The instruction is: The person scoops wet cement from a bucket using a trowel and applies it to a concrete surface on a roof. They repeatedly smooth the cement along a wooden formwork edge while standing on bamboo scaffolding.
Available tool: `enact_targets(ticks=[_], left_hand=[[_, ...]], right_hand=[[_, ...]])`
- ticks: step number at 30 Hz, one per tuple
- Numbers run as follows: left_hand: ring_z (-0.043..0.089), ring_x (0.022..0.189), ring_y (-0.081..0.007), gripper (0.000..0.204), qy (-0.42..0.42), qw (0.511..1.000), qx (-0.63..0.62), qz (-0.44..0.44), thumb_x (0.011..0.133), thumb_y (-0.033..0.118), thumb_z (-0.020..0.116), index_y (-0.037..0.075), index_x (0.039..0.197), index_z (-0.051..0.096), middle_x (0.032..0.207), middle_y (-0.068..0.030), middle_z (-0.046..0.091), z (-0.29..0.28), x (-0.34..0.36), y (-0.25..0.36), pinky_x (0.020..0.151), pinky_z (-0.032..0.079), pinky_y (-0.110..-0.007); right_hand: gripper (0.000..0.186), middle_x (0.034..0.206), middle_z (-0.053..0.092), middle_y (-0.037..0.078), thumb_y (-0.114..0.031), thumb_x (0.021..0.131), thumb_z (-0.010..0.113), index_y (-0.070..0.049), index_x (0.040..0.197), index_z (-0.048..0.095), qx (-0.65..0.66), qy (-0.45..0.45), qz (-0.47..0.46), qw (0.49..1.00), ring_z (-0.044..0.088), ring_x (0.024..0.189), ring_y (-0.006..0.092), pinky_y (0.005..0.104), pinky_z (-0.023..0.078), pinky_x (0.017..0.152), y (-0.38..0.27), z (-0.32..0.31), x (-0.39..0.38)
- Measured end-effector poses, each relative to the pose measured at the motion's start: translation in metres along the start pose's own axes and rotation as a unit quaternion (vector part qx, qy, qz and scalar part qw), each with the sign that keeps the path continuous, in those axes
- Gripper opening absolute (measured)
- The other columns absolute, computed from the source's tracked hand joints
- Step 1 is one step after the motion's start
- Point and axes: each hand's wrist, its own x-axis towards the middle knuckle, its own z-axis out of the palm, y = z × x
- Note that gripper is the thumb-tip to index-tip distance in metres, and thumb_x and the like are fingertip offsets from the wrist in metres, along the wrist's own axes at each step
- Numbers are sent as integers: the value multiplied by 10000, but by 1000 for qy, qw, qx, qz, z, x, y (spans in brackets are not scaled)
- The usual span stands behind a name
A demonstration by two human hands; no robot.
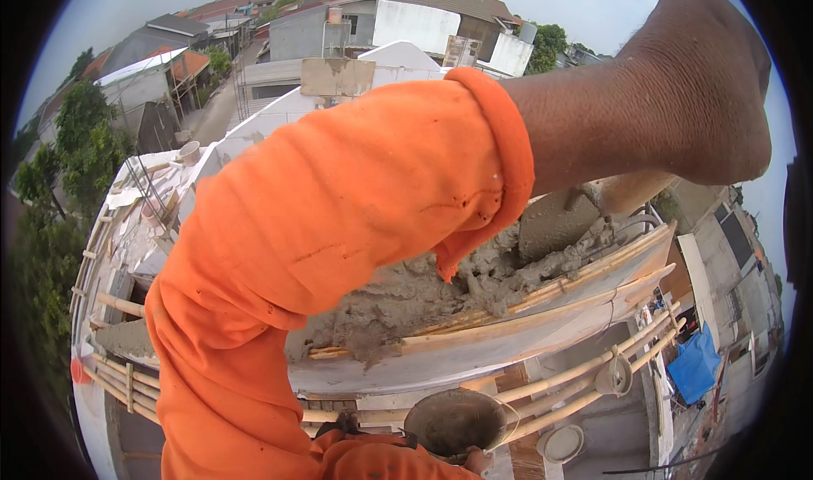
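Trowel [563, 217] below right hand [694, 99] grip, on mortar [423, 294]

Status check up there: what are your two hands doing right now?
Right hand gripping trowel on wet mortar. Left hand mostly hidden, at bucket rim. Orange sleeve blocks much of the view.

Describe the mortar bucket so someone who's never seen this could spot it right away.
Find the curved white ledge heaped with wet grey mortar, then drop below to the bamboo scaffold poles. The round bucket sits against them at bottom centre, its inside smeared grey, larger and darker than the pale little pails nearby.
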Motion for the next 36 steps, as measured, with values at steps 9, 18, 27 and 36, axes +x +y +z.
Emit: enact_targets(ticks=[9,18,27,36], left_hand=[[685,708,-278,139,-18,997,47,-53,656,75,587,7,736,679,696,-154,656,7,-16,3,764,557,-363],[693,862,-291,232,-75,993,86,-29,677,100,639,-16,865,711,809,-167,688,31,-2,8,785,563,-395],[698,832,-279,284,-109,979,152,-78,716,156,602,2,920,727,856,-161,695,38,2,3,816,551,-373],[687,901,-263,289,-150,971,183,23,788,198,592,-1,958,715,955,-148,703,28,-5,10,817,536,-396]], right_hand=[[561,951,619,143,44,634,566,21,1191,506,-25,-51,18,998,632,722,285,414,525,596,-16,9,-3],[551,940,595,126,46,646,560,22,1193,495,-23,-87,15,996,619,731,274,391,505,615,1,1,18],[649,943,575,140,47,643,534,15,1284,435,5,-98,24,995,602,633,271,402,506,556,-10,2,15],[689,808,560,123,61,657,506,-28,1330,385,48,-59,46,996,584,499,251,398,510,389,-34,11,-5]])
